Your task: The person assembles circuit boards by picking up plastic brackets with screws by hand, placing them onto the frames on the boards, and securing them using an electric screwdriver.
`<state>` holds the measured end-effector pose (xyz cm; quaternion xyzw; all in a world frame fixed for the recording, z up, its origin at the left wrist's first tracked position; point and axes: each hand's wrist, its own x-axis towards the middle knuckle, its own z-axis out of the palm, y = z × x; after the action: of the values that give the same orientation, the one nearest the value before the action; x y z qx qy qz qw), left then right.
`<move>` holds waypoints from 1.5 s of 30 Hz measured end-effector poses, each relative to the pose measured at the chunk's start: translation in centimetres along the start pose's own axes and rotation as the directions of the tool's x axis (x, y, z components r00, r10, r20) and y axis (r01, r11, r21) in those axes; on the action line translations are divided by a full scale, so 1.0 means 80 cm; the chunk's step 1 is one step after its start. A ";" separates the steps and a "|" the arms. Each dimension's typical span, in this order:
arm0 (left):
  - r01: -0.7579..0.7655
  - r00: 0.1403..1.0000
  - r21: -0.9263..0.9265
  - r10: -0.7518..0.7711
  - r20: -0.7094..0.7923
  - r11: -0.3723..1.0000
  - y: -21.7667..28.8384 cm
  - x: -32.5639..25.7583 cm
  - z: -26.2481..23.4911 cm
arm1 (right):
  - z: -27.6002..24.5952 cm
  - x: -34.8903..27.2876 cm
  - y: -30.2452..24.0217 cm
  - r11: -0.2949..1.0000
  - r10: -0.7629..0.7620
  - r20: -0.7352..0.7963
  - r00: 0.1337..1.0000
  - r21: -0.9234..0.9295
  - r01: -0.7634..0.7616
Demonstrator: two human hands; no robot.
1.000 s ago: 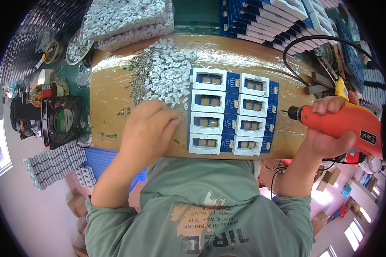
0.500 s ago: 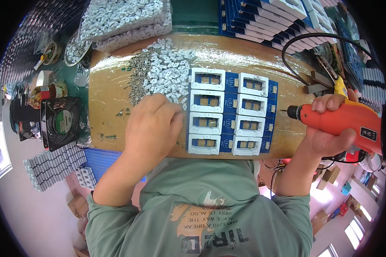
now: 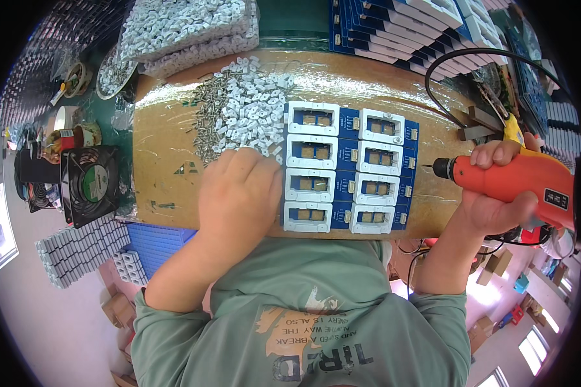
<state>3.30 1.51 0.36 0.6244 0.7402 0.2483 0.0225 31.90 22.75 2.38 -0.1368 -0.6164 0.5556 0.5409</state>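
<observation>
My left hand [image 3: 240,193] is at the near edge of a pile of small white plastic clips [image 3: 255,103], just left of the blue circuit boards [image 3: 346,158]. Its fingers are curled down and pressed together; whatever is between the fingertips is hidden. Loose screws [image 3: 208,119] lie against the left side of the pile. Several white rectangular frames [image 3: 312,152] sit on the boards in two columns. To the right of them, my right hand [image 3: 497,187] is wrapped round a red electric screwdriver [image 3: 516,184], its bit pointing left toward the boards.
Bags of white clips [image 3: 187,32] stand at the back left, and stacked boards with frames [image 3: 400,32] at the back right. A black fan [image 3: 93,184] is left of the wooden work board [image 3: 164,168]. A black cable [image 3: 432,77] arches at the right, near wooden blocks [image 3: 481,126].
My left hand has shifted slightly toward me and to the right, its fingers still curled. My right hand and the screwdriver have hardly moved.
</observation>
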 end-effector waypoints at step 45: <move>-0.034 0.999 -0.089 0.035 0.005 0.995 -0.029 -0.031 -0.022 | -0.006 0.001 0.002 0.996 0.056 0.014 0.998 0.062 -0.057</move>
<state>1.15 -1.63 0.27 0.6362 0.7175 0.2793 0.0486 32.16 23.15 2.17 -0.1341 -0.5980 0.5904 0.5253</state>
